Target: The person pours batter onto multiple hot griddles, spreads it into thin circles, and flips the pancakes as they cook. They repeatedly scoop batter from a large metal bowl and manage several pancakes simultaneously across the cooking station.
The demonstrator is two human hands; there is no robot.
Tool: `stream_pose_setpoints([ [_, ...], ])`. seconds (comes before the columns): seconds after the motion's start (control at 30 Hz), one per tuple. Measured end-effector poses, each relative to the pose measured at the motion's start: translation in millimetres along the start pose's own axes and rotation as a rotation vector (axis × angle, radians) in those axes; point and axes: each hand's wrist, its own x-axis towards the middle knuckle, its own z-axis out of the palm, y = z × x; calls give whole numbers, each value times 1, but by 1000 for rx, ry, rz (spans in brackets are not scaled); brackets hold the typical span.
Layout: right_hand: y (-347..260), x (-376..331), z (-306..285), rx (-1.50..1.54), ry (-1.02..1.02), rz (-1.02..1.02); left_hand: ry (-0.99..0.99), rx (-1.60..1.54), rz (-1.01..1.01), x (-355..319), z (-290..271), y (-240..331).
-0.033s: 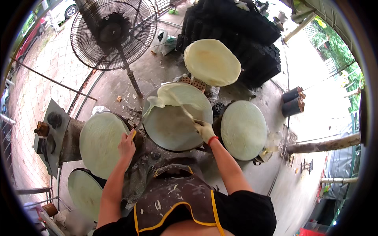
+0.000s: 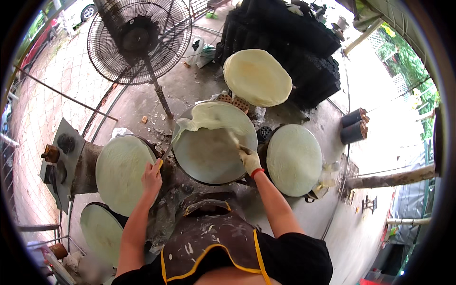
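Pale, creamy-green dough (image 2: 216,114) lies across the far part of the middle round griddle (image 2: 204,159), rumpled into a fold at the left, while the nearer part of the plate shows grey-brown and bare. The person's left hand (image 2: 152,176) is closed around the yellow handle of a scraper (image 2: 166,152), whose blade points up toward the hanging end of that fold at the left rim. The right hand (image 2: 250,160), in an off-white glove with a red band (image 2: 257,171) at the wrist, is over the right part of the plate with its fingers curled; a blurred pale strand (image 2: 234,137) runs to them, but whether they pinch it I cannot tell. The soft fold looks likeliest to fail: pulled unevenly, it could tear or slump over the rim, and a scraper set at too steep an angle might cut it. If the strand is tacky, it could cling to the glove and drag the sheet out of shape. Pale rounds cover the left griddle (image 2: 124,173) and the right griddle (image 2: 293,159) close by, so a stray elbow or drip might mark them. The bare left fingers could be burned if the plate is hot.
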Motion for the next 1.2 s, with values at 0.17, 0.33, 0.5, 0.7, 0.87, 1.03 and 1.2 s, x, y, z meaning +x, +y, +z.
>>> stream_pose_setpoints([
  [0.17,-37,-11,40,-249,-345,55,160,-327,37,-25,8,9],
  [0.33,-56,0,-17,-290,-172,34,176,-743,-224,-45,16,11],
  [0.5,-42,34,11,-321,-551,130,107,-1053,-510,-54,13,58],
  [0.7,-79,55,-4,-148,-357,90,171,-1086,-628,-90,26,81],
  [0.87,-84,37,7,-518,-805,439,219,-1089,-685,-117,36,98],
  [1.03,-67,94,-1,-412,-555,309,260,-1013,-742,-134,40,111],
  [1.2,-83,62,-1,-655,-864,477,248,-461,-546,-152,63,111],
])
